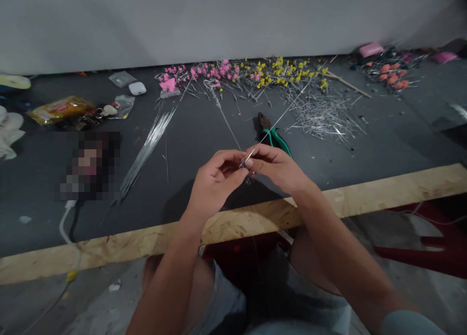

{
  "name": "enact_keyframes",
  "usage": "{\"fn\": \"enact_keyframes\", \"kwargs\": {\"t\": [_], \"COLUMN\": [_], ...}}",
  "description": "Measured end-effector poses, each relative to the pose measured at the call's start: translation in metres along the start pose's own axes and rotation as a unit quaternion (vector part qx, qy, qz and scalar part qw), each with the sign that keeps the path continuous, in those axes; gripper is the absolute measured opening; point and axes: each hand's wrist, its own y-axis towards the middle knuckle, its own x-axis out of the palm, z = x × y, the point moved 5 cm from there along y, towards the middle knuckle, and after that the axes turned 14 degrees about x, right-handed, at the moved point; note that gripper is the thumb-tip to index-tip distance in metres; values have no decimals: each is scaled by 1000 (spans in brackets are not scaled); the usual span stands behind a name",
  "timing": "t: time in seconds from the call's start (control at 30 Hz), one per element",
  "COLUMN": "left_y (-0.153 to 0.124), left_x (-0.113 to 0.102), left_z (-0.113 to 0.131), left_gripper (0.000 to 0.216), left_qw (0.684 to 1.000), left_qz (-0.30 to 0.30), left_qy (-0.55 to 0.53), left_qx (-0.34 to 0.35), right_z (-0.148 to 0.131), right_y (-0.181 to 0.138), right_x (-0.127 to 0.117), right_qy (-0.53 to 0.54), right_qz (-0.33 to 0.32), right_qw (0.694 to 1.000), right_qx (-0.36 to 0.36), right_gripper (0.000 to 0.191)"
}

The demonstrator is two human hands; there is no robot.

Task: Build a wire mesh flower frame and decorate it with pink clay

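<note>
My left hand [215, 179] and my right hand [279, 167] meet above the near part of the dark table [383, 145], fingertips pinched together. Between them they grip thin metal wire [277, 118]; one strand runs up and right, another up and left toward the beaded stems. Small dark beads or a twisted bit sit at the pinch point; I cannot make it out. Green-handled pliers [272, 131] lie just behind my right hand.
Pink beaded stems [199, 75] and yellow beaded stems [282, 72] lie along the wall. A heap of cut wire pieces [324, 114], a bundle of long wires [146, 148], a white earbud case [137, 88], a snack packet [58, 109], a cable [65, 228]. Wooden table edge [383, 191]; red stool [430, 247].
</note>
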Motion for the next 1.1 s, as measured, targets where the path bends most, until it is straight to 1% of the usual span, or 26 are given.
{"fn": "enact_keyframes", "kwargs": {"t": [0.13,0.23,0.33,0.37,0.5,0.6,0.7,0.83,0.9,0.97,1.03,1.1], "left_y": [1,1,1,1,0,-1,-1,-1,-1,1,2,2], "left_x": [-1,-5,-7,-8,-9,-9,-8,-9,-9,-9,-8,-4], "left_z": [-6,-10,-12,-12,-10,-9,-8,-6,-3,5,13,19], "left_gripper": [17,16,16,16,16,15,13,12,13,15,17,18], "left_qw": [999,996,994,993,991,992,993,989,981,962,928,894], "left_qz": [36,63,67,66,63,56,57,53,46,32,11,-13], "left_qy": [29,64,82,85,98,85,72,120,181,272,367,428], "left_qx": [2,-12,-34,-41,-65,-79,-80,-71,-54,-3,71,133], "right_z": [4,5,2,0,-5,-8,-10,-8,-7,-5,-5,-6], "right_y": [3,3,1,0,-3,-5,-7,-6,-5,-5,-5,-5], "right_x": [2,3,2,1,0,1,4,8,8,8,8,10], "right_qy": [12,14,-3,-12,-32,-31,-32,-46,-41,-30,-26,-38], "right_qz": [47,82,115,121,149,159,150,149,162,174,175,167], "right_qw": [999,996,991,990,984,983,984,985,983,982,982,982], "right_qx": [1,-21,-64,-77,-92,-87,-86,-77,-76,-72,-71,-74], "right_gripper": [10,9,17,17,8,7,11,14,17,22,23,18]}}
